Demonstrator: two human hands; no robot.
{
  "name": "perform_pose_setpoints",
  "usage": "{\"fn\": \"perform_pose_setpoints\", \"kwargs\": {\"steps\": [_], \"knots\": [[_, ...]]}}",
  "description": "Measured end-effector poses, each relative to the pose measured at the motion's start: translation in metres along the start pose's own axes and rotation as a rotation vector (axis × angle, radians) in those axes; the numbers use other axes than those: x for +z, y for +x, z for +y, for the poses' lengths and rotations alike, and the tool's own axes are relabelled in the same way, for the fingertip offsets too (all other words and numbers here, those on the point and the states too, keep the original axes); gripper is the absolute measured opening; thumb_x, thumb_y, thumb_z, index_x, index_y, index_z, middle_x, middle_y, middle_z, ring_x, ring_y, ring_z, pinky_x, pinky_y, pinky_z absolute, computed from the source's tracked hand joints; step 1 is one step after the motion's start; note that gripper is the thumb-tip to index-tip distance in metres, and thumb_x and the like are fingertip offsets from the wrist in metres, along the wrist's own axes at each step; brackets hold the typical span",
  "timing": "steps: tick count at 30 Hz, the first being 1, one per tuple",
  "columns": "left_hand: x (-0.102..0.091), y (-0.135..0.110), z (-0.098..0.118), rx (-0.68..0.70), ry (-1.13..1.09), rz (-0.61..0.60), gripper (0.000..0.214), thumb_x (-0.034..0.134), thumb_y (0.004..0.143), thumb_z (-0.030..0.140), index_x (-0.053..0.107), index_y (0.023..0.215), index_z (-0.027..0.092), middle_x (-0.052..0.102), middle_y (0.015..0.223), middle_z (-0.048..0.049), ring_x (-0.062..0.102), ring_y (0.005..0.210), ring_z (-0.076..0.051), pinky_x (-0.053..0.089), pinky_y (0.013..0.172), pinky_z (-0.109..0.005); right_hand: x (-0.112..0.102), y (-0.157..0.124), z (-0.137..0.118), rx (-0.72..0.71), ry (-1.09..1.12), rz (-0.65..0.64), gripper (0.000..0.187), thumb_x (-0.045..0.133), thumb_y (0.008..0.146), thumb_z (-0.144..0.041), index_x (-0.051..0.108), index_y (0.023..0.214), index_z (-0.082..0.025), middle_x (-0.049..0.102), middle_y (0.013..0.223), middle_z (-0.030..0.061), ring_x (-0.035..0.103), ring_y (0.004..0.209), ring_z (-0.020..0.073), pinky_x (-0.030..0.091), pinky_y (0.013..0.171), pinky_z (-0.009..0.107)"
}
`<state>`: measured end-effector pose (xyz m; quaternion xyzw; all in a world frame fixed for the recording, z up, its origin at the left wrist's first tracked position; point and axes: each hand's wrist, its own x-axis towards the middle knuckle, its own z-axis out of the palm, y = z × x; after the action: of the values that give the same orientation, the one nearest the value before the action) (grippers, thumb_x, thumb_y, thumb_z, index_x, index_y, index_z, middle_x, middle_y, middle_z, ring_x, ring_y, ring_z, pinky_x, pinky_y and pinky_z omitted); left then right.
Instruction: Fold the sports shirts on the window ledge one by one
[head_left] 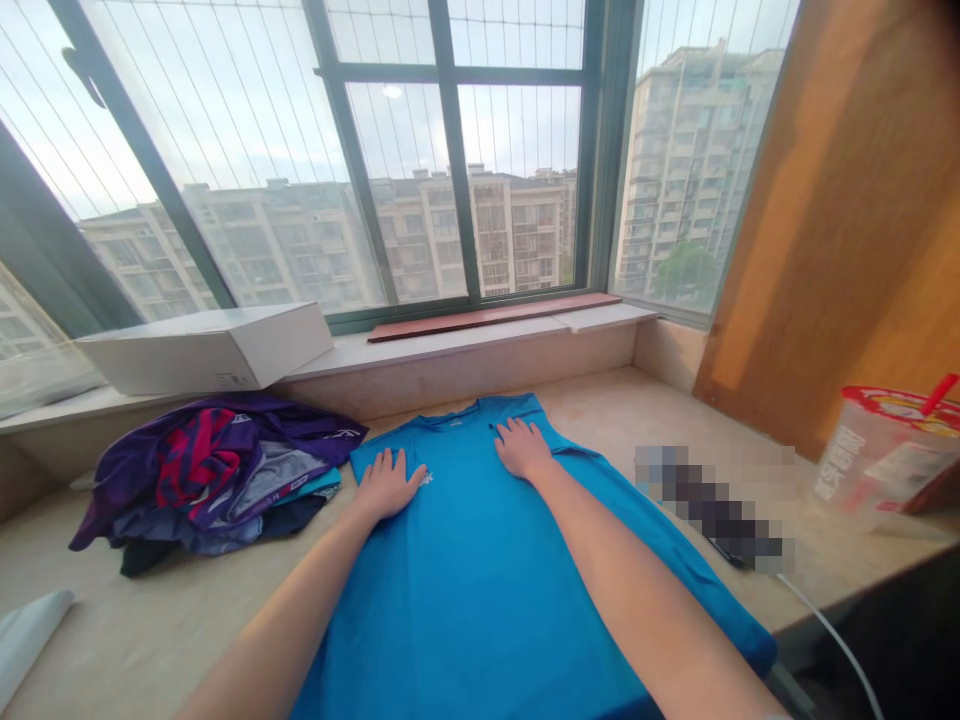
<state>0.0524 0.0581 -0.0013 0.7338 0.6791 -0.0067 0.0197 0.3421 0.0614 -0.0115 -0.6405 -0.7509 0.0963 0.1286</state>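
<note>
A bright blue t-shirt [480, 560] lies spread flat on the beige stone counter [135, 620], its collar toward the window. My left hand [388, 484] rests flat on the shirt's left shoulder, fingers stretched out. My right hand [522, 447] lies flat near the collar on the right shoulder, fingers spread. Neither hand holds anything.
A heap of purple, pink and dark clothes [214, 478] lies to the left. A white box [206, 347] sits on the window ledge. A plastic cup with a red straw [885, 450] stands at right, by a white cable [840, 640] and a wooden panel [847, 200].
</note>
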Motion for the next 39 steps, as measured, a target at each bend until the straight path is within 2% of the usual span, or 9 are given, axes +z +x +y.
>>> {"fn": "perform_pose_setpoints", "kwargs": {"steps": [4,12,17,20,24,28,32,35,39], "knots": [[0.000,0.006,-0.005,0.004,-0.018,-0.027,0.072,0.017,0.101,0.053,0.030,0.156,0.010,0.027,0.161,-0.0252,0.024,0.149,-0.042,0.026,0.113,-0.059,0.000,0.001,0.001,-0.001,0.006,-0.051,0.062,0.020,0.103,-0.044,0.028,0.158,-0.017,0.022,0.166,0.0079,0.016,0.153,0.0264,0.011,0.122,0.051],[0.003,0.021,-0.016,0.014,-0.006,-0.003,0.070,0.022,0.101,0.052,0.029,0.157,0.011,0.021,0.163,-0.0219,0.021,0.151,-0.038,0.024,0.116,-0.057,0.005,0.006,-0.001,0.089,-0.015,-0.117,0.067,0.015,0.102,-0.050,0.017,0.161,-0.018,0.011,0.169,0.0079,0.008,0.155,0.0248,0.005,0.123,0.050],[-0.010,0.006,-0.010,0.069,-0.015,0.066,0.062,0.022,0.103,0.040,0.034,0.154,0.007,0.026,0.162,-0.0216,0.020,0.152,-0.035,0.019,0.119,-0.054,0.001,0.008,-0.011,0.161,-0.043,-0.145,0.066,0.012,0.103,-0.045,0.013,0.161,-0.015,0.006,0.169,0.0116,0.006,0.155,0.0273,0.005,0.122,0.054],[-0.019,-0.025,-0.002,0.137,-0.018,0.093,0.061,0.026,0.103,0.041,0.037,0.152,0.005,0.025,0.163,-0.0207,0.017,0.153,-0.033,0.016,0.121,-0.051,-0.012,0.006,-0.016,0.134,-0.040,-0.199,0.067,0.015,0.103,-0.048,0.015,0.161,-0.014,0.008,0.168,0.0129,0.008,0.155,0.0269,0.007,0.122,0.052],[-0.022,-0.089,0.002,0.231,-0.025,0.060,0.067,0.026,0.103,0.050,0.039,0.152,0.007,0.030,0.161,-0.0206,0.023,0.151,-0.035,0.022,0.120,-0.053,-0.038,-0.020,-0.015,0.011,-0.019,-0.231,0.068,0.018,0.103,-0.051,0.016,0.161,-0.016,0.010,0.168,0.0100,0.008,0.155,0.0225,0.007,0.124,0.045],[-0.011,-0.171,-0.001,0.327,-0.081,0.117,0.075,0.030,0.100,0.062,0.040,0.153,0.010,0.032,0.160,-0.0190,0.026,0.150,-0.036,0.026,0.120,-0.054,-0.054,-0.093,0.003,-0.153,-0.008,-0.277,0.066,0.026,0.102,-0.057,0.025,0.159,-0.025,0.017,0.167,0.0028,0.010,0.155,0.0200,0.009,0.125,0.038],[-0.002,-0.240,-0.002,0.453,-0.128,0.106,0.071,0.035,0.100,0.063,0.032,0.157,0.021,0.028,0.163,-0.0115,0.027,0.150,-0.032,0.028,0.121,-0.050,-0.045,-0.178,0.018,-0.294,0.051,-0.354,0.068,0.024,0.099,-0.069,0.020,0.159,-0.037,0.007,0.168,-0.0022,0.005,0.155,0.0250,0.010,0.125,0.047],[-0.007,-0.261,-0.004,0.458,-0.166,0.020,0.071,0.035,0.100,0.062,0.028,0.158,0.022,0.023,0.163,-0.0100,0.027,0.150,-0.033,0.030,0.121,-0.050,-0.035,-0.214,0.005,-0.253,0.021,-0.281,0.067,0.024,0.099,-0.070,0.025,0.158,-0.037,0.009,0.168,-0.0013,0.004,0.155,0.0265,0.004,0.125,0.051],[-0.016,-0.264,-0.026,0.421,-0.195,-0.031,0.070,0.041,0.098,0.063,0.030,0.157,0.026,0.022,0.163,-0.0069,0.024,0.150,-0.034,0.028,0.121,-0.054,-0.032,-0.224,-0.032,-0.206,0.044,-0.228,0.068,0.026,0.099,-0.069,0.031,0.156,-0.033,0.013,0.168,0.0027,0.006,0.155,0.0273,0.003,0.125,0.052]]}}
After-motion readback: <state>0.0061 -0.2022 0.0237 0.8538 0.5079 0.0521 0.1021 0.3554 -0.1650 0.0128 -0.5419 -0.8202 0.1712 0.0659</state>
